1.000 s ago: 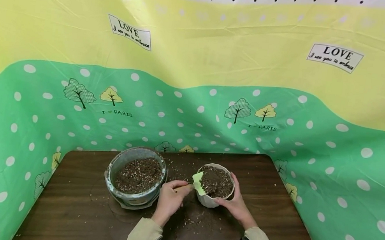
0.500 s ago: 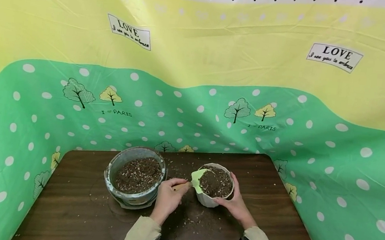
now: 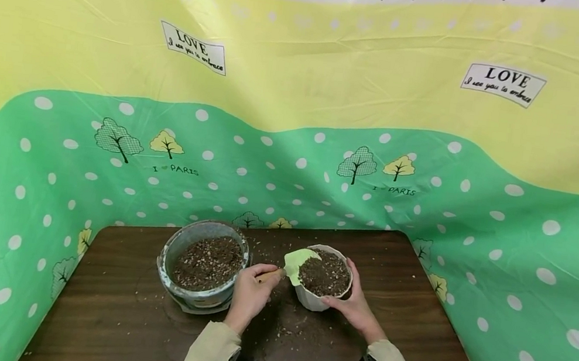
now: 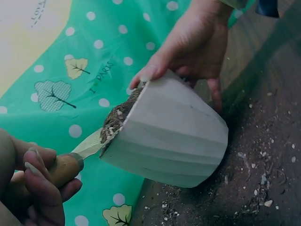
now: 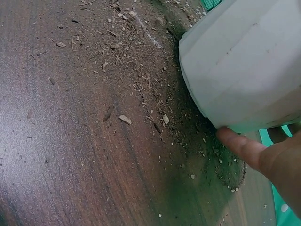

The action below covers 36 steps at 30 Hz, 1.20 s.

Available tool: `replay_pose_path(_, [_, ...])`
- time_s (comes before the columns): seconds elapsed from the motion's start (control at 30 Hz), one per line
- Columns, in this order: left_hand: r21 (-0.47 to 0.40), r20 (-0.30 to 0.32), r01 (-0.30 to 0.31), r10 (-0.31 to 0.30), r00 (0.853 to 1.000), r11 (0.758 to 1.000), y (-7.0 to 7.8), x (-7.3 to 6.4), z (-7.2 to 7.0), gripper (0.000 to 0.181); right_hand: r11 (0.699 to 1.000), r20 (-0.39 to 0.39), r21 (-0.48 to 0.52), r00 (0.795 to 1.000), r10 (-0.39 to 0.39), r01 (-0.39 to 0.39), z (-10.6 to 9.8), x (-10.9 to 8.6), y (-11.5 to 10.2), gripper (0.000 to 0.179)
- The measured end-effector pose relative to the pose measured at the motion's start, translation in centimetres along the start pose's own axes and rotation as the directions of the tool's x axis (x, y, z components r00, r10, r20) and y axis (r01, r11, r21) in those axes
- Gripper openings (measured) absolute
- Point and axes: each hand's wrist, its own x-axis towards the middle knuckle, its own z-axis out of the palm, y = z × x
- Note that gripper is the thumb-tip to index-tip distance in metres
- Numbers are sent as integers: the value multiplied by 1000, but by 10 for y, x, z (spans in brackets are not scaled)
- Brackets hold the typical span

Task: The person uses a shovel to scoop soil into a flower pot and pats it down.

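My left hand [image 3: 251, 293] grips the wooden handle [image 4: 67, 168] of a small trowel whose pale green blade [image 3: 295, 263] lies over the left rim of a white fluted flowerpot [image 3: 311, 301]. Dark soil [image 3: 326, 274] fills the pot close to its rim and hides part of the blade's edge. On the pot's right side, my right hand [image 3: 356, 310] holds it, thumb at the front rim and fingers round the far side. The right wrist view shows a finger [image 5: 242, 147] touching the pot's lower wall.
To the left stands a larger grey-blue tub [image 3: 166, 270] with soil and pale grains in it. Crumbs of soil [image 5: 141, 84] are scattered over the dark wooden table [image 3: 112, 303], mostly around the pot. A green and yellow printed cloth [image 3: 269, 172] hangs behind and beside the table.
My left hand has drawn slightly left with the trowel, and its blade has turned and risen along the pot's left rim, showing more green. The right hand and the pot have hardly moved.
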Motion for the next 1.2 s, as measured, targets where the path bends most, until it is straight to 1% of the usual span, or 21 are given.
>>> replay_pose_path(0.23, [1,-21,-17,17,1000,1000,2,2,-1,18,1000,-3,-17,1000,4,-4,0,0,0,113])
replay_pose_path(0.3, [7,-23,-19,19,1000,1000,3,2,-2,17,1000,-4,-13,1000,1,-1,0,0,-1,113])
replay_pose_path(0.4, [29,-42,-35,36,998,999,3,4,-3,16,1000,-4,-9,1000,-6,6,1,-1,-3,113])
replay_pose_path(0.53, [85,-74,-80,87,993,993,5,5,-4,16,1000,-3,-6,1000,-13,13,1,-1,-4,113])
replay_pose_path(0.6, [124,-97,-111,124,988,986,7,5,-4,16,1000,-2,-7,1000,-12,12,0,-1,-4,113])
replay_pose_path(0.63, [148,-107,-136,152,983,980,8,4,-3,16,1000,-3,-8,1000,-8,8,0,-1,-4,112])
replay_pose_path(0.67, [174,-117,-160,182,976,972,8,4,-3,17,1000,-3,-8,1000,-5,5,0,-1,-4,112])
replay_pose_path(0.73, [252,-139,-227,267,954,941,8,3,-2,18,1000,2,-13,1000,2,-2,0,0,-4,112])
replay_pose_path(0.77, [287,-147,-266,317,937,920,9,2,0,19,1000,3,-15,1000,4,-3,0,0,-4,112])
replay_pose_path(0.83, [346,-155,-342,413,898,874,9,0,2,20,1000,6,-13,1000,3,-3,0,0,-3,112])
replay_pose_path(0.87, [356,-152,-375,449,881,856,10,-1,4,21,1000,8,-11,1000,1,-1,0,0,-3,112])
replay_pose_path(0.9, [361,-144,-405,480,866,840,10,-2,7,22,1000,7,-11,1000,-2,3,0,0,-3,112])
replay_pose_path(0.93, [348,-128,-430,497,858,833,11,-3,9,22,1000,6,-8,1000,-7,7,-1,0,-4,112])
replay_pose_path(0.97, [328,-108,-448,504,857,832,11,-3,11,23,1000,4,-6,1000,-11,11,-1,0,-4,112])
replay_pose_path(1.0, [308,-83,-460,505,859,833,11,-4,14,23,1000,3,-5,1000,-16,16,-1,0,-4,112])
replay_pose_path(1.07, [275,-30,-462,487,873,843,10,-6,18,22,1000,4,-9,1000,-19,19,-1,0,-4,111])
replay_pose_path(1.13, [280,6,-445,462,887,851,9,-7,21,20,1000,8,-14,1000,-19,19,-1,0,-4,111])
replay_pose_path(1.17, [295,11,-436,453,891,850,9,-7,22,19,1000,8,-20,1000,-19,19,-1,0,-4,111])
replay_pose_path(1.2, [312,11,-431,450,893,847,8,-7,22,19,999,10,-26,1000,-19,19,-1,-1,-4,111])
